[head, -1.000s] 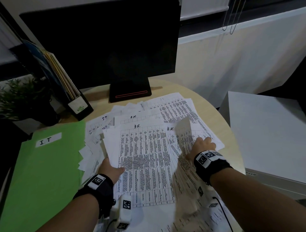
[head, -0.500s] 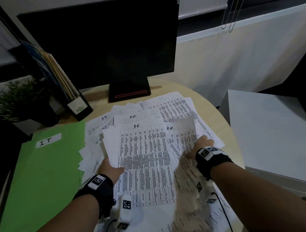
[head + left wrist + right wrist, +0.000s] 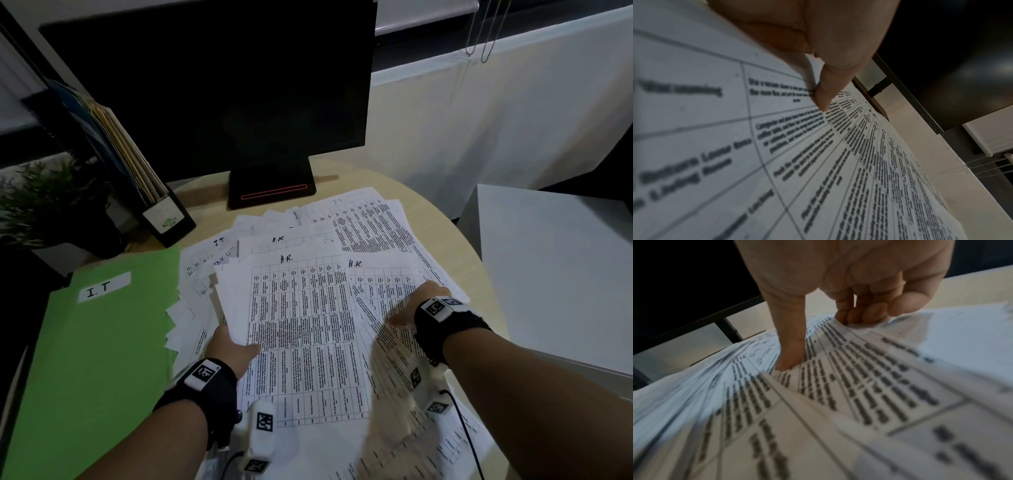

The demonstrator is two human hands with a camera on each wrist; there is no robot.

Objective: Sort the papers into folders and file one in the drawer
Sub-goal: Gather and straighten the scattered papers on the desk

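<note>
A loose spread of printed papers (image 3: pixel 359 226) marked "H.R." and "I.T" covers the round desk. My left hand (image 3: pixel 233 346) pinches the left edge of a stack of H.R. sheets (image 3: pixel 301 335), thumb (image 3: pixel 824 95) on top, fingers hidden underneath. My right hand (image 3: pixel 416 305) grips another H.R. sheet (image 3: pixel 380 281) just to the right, thumb (image 3: pixel 791 353) on the page and fingers (image 3: pixel 865 313) curled under its edge; this sheet is blurred. A green folder (image 3: pixel 89 359) labelled "I.T" lies closed at the left, apart from both hands.
A dark monitor (image 3: pixel 219 85) on a black stand (image 3: pixel 272 186) rises behind the papers. A file holder (image 3: pixel 137 171) with folders and a potted plant (image 3: pixel 44 202) stand at the back left. A white cabinet top (image 3: pixel 561 267) sits right of the desk (image 3: pixel 455 240).
The sheet in my right hand stood curled upright a second ago; it has come down flat beside the stack. My left hand has kept its hold in place.
</note>
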